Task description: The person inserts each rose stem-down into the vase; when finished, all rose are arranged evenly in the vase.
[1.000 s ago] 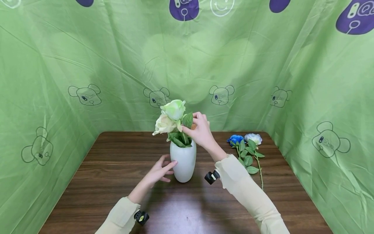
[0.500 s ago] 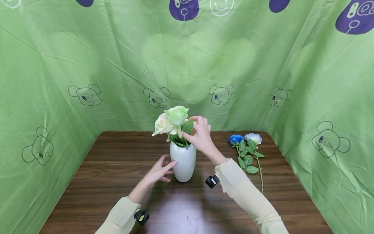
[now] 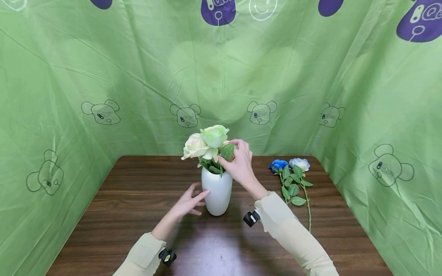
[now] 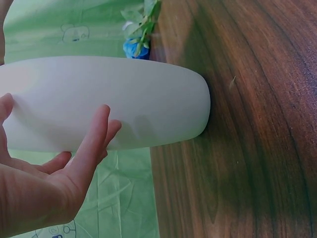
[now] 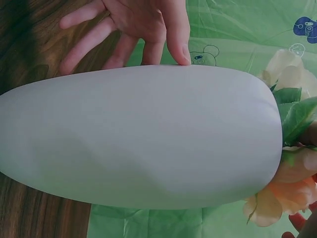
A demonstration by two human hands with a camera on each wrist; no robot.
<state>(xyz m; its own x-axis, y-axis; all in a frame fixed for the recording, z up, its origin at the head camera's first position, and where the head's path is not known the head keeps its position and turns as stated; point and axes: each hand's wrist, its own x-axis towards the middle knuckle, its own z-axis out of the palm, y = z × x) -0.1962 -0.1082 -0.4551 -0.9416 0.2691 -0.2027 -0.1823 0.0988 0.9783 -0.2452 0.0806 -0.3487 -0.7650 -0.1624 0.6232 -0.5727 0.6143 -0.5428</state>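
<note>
A white vase point(image 3: 216, 193) stands upright on the table with roses in its mouth. A cream rose point(image 3: 195, 147) leans left over the rim, with a pale green rose point(image 3: 215, 136) beside it. My right hand point(image 3: 239, 161) holds a peach rose point(image 5: 292, 196) at the right of the bunch; the hand largely hides that rose in the head view. A leaf point(image 3: 227, 151) shows between its thumb and fingers. My left hand point(image 3: 189, 201) rests on the vase's left side with fingers spread and extended, the thumb touching the wall point(image 4: 99, 99).
On the right of the brown wooden table point(image 3: 138, 184) lie a blue rose point(image 3: 278, 165) and a pale lilac-white rose point(image 3: 299, 164), with leafy stems toward the front. Green printed cloth point(image 3: 221, 84) encloses the back and both sides.
The green rose has come down and shifted right. My right hand has moved slightly down and right with the flowers. The left hand and the vase stay in place.
</note>
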